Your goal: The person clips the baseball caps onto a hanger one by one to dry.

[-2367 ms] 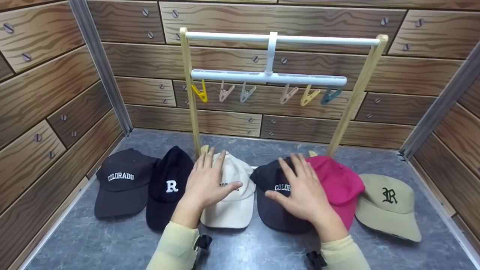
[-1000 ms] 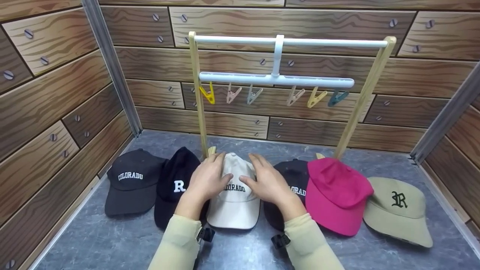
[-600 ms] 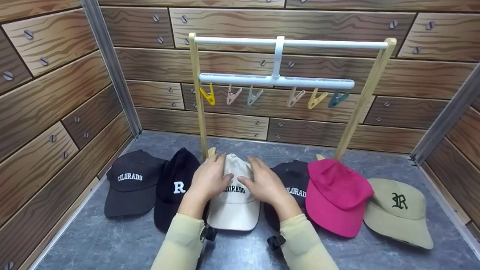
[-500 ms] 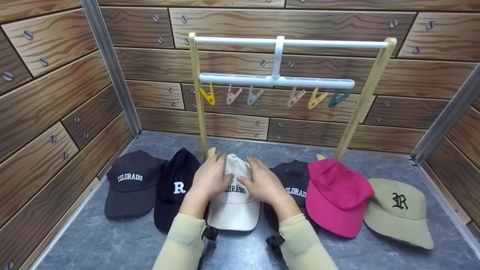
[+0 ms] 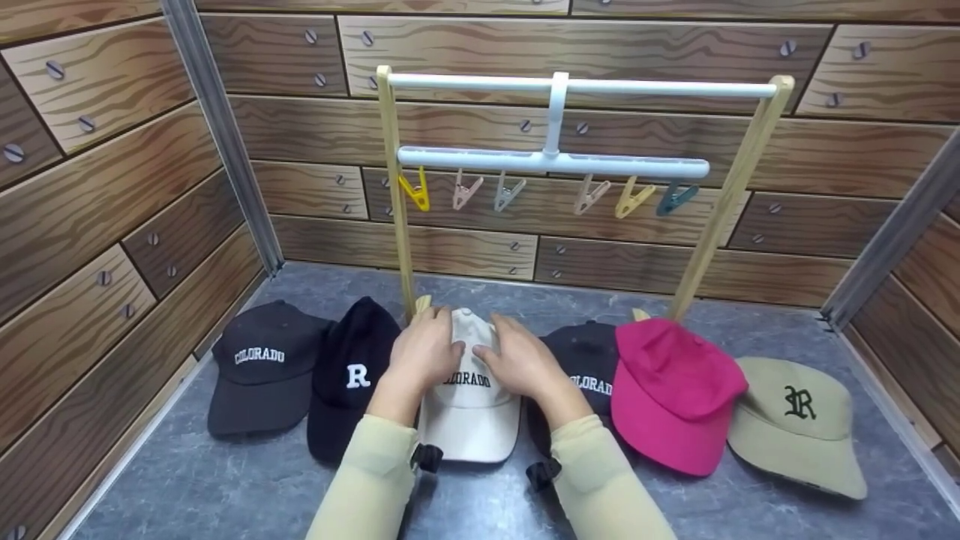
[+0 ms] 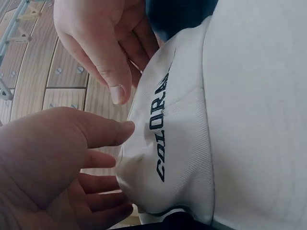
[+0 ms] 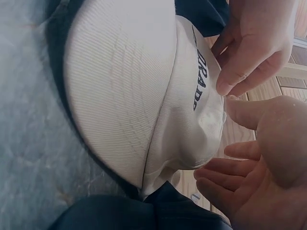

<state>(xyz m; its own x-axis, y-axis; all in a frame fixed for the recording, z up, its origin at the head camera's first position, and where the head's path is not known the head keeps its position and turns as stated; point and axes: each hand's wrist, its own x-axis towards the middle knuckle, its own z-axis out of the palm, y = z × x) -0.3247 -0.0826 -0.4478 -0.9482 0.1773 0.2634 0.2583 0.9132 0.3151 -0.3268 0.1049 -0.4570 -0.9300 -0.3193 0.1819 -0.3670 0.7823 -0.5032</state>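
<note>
A cream cap [image 5: 471,431] with dark COLORADO lettering sits in the middle of the row, brim toward me. My left hand [image 5: 426,349] cups the left side of its crown, my right hand [image 5: 525,360] the right side. Both thumbs point inward over the crown's front, tips close together. In the left wrist view, the left fingers [image 6: 103,201] are nearly straight, their tips right at the crown's side. From the right wrist view, the right fingers [image 7: 223,175] likewise reach the crown's edge, slightly bent. The cap rests on the grey tabletop [image 5: 480,506].
Left of it lie a dark grey cap [image 5: 259,401] and a black R cap [image 5: 352,420]. To the right are another dark COLORADO cap [image 5: 585,349], a pink cap [image 5: 675,390] and a khaki cap [image 5: 795,420]. Behind stands a wooden rack [image 5: 731,202] bearing a white hanger [image 5: 495,157] with several clips.
My right hand has moved left from over the dark and pink caps to the cream cap. Both hands have since drawn slightly closer together around its crown.
</note>
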